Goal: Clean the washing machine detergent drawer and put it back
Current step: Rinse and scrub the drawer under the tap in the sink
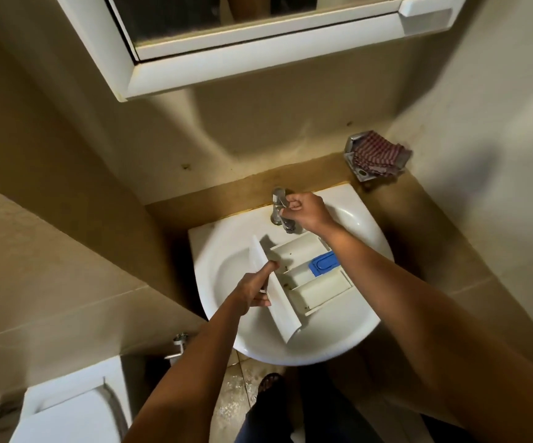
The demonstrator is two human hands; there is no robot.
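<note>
Detergent drawer [322, 290] sits across the white basin [290, 354], compartments up, blue insert [324, 263] on the far side, below the tap [278, 203]. My left hand [252, 290] grips its front panel, thumb hooked over the top edge. My right hand [306, 211] has fingers curled round the tap handle; a striped cloth [378, 153] lies on the ledge behind.

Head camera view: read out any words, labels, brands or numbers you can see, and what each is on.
No text is readable anywhere.
The detergent drawer and its blue insert show no legible marks; any moulding there is too blurred.
The tap, sink and mirror cabinet show none either.
</note>
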